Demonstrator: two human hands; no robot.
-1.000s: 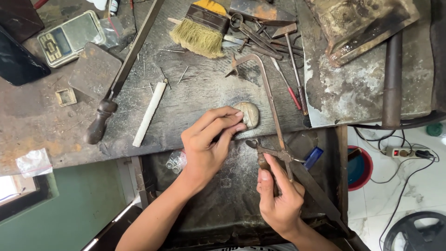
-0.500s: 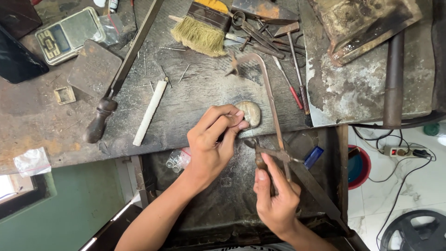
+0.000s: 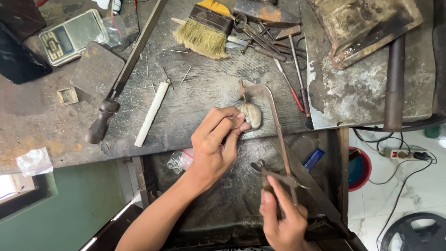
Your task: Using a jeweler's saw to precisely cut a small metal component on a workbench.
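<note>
Pocket scale with grey rectangular screen: lay at tabletop's far left. Clear plastic bags: one at left edge, another below tabletop edge.

Two bare forearms entering from the lower edge of the head view, no sleeves visible. Left hand: bare, slim, five fingers, short trimmed nails, knuckles and tendons showing on the back; no glove, ring, bracelet or watch seen. Left forearm long and lean, uncovered up to the frame edge. Right hand: bare, short pale nails, ungloved, no jewellery seen; wrist cut off by the frame edge, nothing worn on the part shown
</note>
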